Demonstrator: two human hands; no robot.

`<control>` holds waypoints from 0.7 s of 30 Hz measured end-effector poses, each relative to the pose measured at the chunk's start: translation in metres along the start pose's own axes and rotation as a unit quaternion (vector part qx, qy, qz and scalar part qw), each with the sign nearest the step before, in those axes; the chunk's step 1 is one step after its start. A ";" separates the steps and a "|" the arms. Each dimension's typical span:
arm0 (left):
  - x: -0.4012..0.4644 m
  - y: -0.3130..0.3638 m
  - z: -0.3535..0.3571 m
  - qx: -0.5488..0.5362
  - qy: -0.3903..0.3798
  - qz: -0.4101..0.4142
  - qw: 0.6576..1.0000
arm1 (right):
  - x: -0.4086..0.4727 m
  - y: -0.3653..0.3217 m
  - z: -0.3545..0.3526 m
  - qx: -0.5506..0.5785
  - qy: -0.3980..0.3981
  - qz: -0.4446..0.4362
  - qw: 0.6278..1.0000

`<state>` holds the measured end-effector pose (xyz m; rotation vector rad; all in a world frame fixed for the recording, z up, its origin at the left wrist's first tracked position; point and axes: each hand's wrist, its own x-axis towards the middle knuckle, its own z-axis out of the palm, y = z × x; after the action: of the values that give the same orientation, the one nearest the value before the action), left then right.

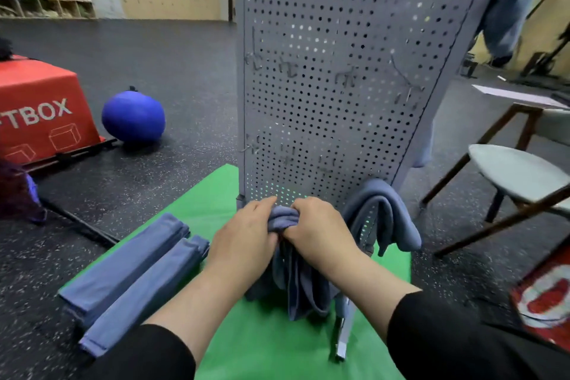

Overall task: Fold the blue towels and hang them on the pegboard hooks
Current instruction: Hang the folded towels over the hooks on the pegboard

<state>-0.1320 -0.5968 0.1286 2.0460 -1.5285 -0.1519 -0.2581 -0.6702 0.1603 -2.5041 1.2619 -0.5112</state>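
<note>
**Blue towel gripped at the foot of the pegboard**

Head view: blue cloth bunches between both hands. The left hand point(246, 233) and right hand point(317, 231) curl round a towel point(282, 217) low against the grey pegboard point(339, 71), probably to seat it on a hook hidden behind them. Another towel point(388, 213) hangs just right. Two folded towels point(132, 274) wait at near left on the green mat point(265, 345).

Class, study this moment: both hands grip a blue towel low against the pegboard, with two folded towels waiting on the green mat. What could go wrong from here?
1. Both the left hand and right hand bunch the held towel, so its fold may come undone before it is hung.
2. The hung towel drapes close beside the right hand; a nudge might knock it off.
3. Pushing on the pegboard may tip it.
</note>
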 end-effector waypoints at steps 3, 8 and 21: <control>-0.001 0.012 0.001 0.018 0.032 -0.013 0.999 | -0.003 0.011 -0.001 0.010 0.009 0.007 1.000; 0.010 0.020 0.011 0.031 0.044 -0.019 0.998 | -0.002 0.024 -0.007 0.045 0.045 0.010 0.998; 0.075 0.049 0.004 -0.145 0.117 0.038 0.982 | 0.023 0.067 -0.051 0.084 0.196 -0.029 0.977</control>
<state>-0.1493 -0.6749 0.1679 1.7105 -1.3493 -0.0932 -0.3156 -0.7323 0.1827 -2.3750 1.2133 -1.1224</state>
